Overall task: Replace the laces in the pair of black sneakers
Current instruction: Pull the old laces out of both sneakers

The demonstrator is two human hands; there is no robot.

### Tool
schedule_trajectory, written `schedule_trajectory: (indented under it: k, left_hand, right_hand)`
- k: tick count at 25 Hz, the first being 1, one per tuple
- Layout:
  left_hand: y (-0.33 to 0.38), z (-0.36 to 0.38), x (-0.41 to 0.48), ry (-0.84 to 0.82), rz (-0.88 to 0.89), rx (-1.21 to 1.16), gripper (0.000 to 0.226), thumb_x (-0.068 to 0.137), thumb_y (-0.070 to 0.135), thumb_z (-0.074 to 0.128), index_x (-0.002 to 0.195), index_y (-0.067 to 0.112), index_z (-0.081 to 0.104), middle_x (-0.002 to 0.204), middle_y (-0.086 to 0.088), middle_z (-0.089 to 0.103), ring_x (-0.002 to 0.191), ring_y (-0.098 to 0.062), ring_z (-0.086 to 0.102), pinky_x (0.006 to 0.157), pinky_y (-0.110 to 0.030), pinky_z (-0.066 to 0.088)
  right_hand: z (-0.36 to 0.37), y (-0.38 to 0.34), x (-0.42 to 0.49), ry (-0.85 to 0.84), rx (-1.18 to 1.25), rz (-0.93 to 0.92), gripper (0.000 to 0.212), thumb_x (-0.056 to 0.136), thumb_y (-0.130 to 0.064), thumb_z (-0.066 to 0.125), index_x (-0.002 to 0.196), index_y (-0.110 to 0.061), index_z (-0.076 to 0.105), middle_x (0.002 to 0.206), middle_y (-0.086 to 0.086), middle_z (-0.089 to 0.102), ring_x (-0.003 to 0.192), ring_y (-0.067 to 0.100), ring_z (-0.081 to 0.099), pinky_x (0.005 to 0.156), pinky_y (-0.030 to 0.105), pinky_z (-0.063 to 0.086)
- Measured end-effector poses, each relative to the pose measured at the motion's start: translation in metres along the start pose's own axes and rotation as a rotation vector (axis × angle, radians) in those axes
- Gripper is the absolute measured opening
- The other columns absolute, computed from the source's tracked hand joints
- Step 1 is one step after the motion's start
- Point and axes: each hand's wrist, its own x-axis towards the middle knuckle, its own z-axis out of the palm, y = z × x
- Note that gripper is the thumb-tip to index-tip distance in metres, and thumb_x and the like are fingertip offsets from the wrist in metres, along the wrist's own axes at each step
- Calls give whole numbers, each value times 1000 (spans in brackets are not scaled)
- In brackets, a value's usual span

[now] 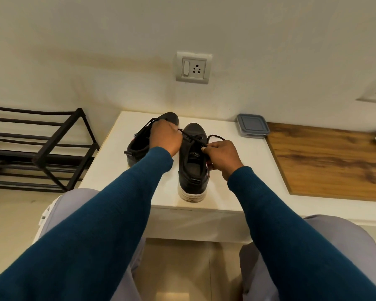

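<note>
- Both forearms, in blue sleeves, rise from the lower corners toward the frame's centre.
- Left hand, at centre, curls its fingers round a black lace.
- Right hand, slightly lower right, pinches the lace.

Plain cream wall behind a low white table, warm indoor light.
White switch-and-socket plate on the wall; black metal-bar rack at left; wood-grain panel at right; beige floor, possibly tiled.

Near sneaker upright on counter, far sneaker just left of it; left hand, right hand both pinching black lace over near sneaker.
</note>
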Motion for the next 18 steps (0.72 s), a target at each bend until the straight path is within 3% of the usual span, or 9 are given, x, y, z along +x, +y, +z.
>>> schedule_trajectory:
  k: [2, 4, 6, 7, 9, 11, 12, 15, 18]
  left_hand:
    - [-2, 1, -1, -71, 197, 90, 16, 92, 17, 57, 106, 14, 64, 114, -6, 58, 108, -25, 53, 95, -37, 47]
    - [0, 9, -5, -243, 419, 434, 28, 93, 30, 60, 119, 19, 67, 132, -3, 54, 131, -25, 41, 108, -41, 40]
    - [2, 18, -6, -254, 512, 607, 23, 94, 32, 60, 111, 21, 71, 127, -1, 58, 129, -25, 43, 105, -40, 41]
    - [6, 17, -9, -208, 485, 521, 17, 94, 28, 60, 103, 20, 72, 119, 0, 62, 122, -24, 50, 99, -38, 45]
    - [12, 6, -7, 18, 177, 32, 16, 93, 16, 55, 87, 16, 70, 104, 0, 65, 104, -22, 61, 84, -30, 47]
    - [12, -8, -4, 186, -56, -246, 17, 93, 9, 50, 96, 16, 65, 114, -3, 61, 110, -23, 59, 89, -29, 45]
    - [7, -9, -1, 176, 5, -145, 24, 92, 8, 50, 109, 15, 65, 125, -5, 57, 120, -24, 54, 99, -31, 43]
    - [10, -5, -8, -203, 437, 368, 34, 92, 22, 55, 124, 19, 67, 140, -5, 52, 142, -32, 31, 119, -40, 25]
    - [14, 12, -17, -303, 488, 650, 30, 98, 31, 55, 124, 24, 67, 143, -1, 52, 147, -32, 23, 121, -44, 19]
  right_hand:
    - [0, 0, 1, -11, -23, -15, 16, 96, -8, 58, 94, -7, 74, 80, 17, 68, 66, 25, 61, 70, 44, 60]
    - [0, 2, 2, -21, -50, -41, 17, 95, -7, 58, 91, -6, 74, 78, 19, 67, 65, 26, 60, 70, 46, 60]
    - [0, 2, 3, -21, -74, -60, 18, 95, -7, 57, 89, -7, 74, 77, 19, 66, 65, 27, 60, 70, 47, 60]
    - [0, 2, 3, -19, -81, -63, 18, 95, -7, 57, 88, -7, 73, 77, 18, 67, 65, 27, 61, 69, 47, 60]
    - [0, 1, 3, -16, -75, -50, 17, 96, -7, 57, 91, -7, 73, 79, 19, 68, 65, 26, 62, 69, 45, 60]
    - [0, 3, 2, -5, -86, -42, 17, 96, -9, 57, 91, -11, 73, 85, 21, 70, 67, 27, 62, 70, 47, 60]
    - [0, 3, 2, 2, -98, -49, 17, 96, -10, 57, 89, -14, 72, 87, 22, 71, 67, 28, 62, 70, 49, 59]
    - [2, 3, 2, 20, -147, -78, 16, 95, -11, 58, 88, -11, 72, 76, 17, 69, 63, 24, 60, 63, 43, 58]
    - [4, 2, 0, 30, -169, -97, 15, 94, -11, 59, 91, -8, 73, 72, 12, 67, 60, 21, 59, 58, 36, 54]
